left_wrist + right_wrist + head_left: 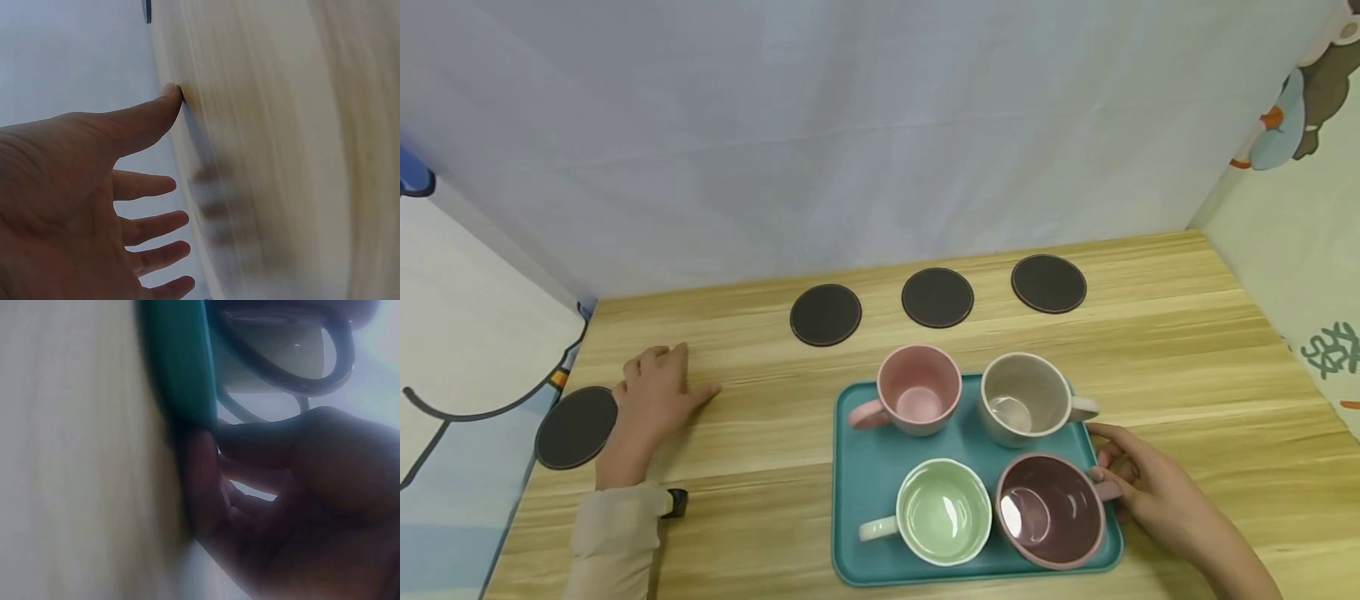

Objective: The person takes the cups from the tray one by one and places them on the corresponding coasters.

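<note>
My right hand pinches the right rim of a teal tray, thumb and fingers meeting at the tray edge in the right wrist view. Four-sided with rounded corners, the tray bears a pink mug, a beige mug, a light green mug and a dark mauve mug. The mauve mug's handle sits right beside the right thumb. Far to the left, my left hand is spread with nothing in it, low over the table next to a black round coaster.
Three more black coasters lie along the back of the wooden table: a left one, a middle one and a right one. A pale cloth hangs behind, and printed panels flank both sides.
</note>
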